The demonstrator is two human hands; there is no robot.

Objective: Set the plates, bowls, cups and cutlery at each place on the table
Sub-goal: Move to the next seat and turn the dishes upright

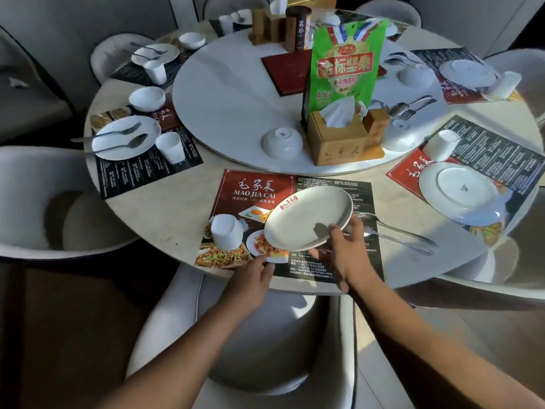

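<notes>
My right hand (pixel 348 246) grips the near rim of a white plate (pixel 303 214), held tilted above the red and black placemat (pixel 253 190) at the near place. My left hand (pixel 253 276) rests on the placemat's near edge, fingers curled, holding nothing that I can see. An upside-down white cup (pixel 225 231) stands on the mat's left part. A spoon and a fork (pixel 395 231) lie on the mat's right side. An upside-down white bowl (pixel 281 143) sits on the white turntable (pixel 224 93) beyond the mat.
A green snack bag (pixel 345 63) and a wooden tissue holder (pixel 339 137) stand on the turntable. The left place has a plate with cutlery (pixel 124 137), a cup and a bowl. The right place holds an upside-down plate (pixel 463 193) and cup. A grey chair (pixel 265 335) stands below me.
</notes>
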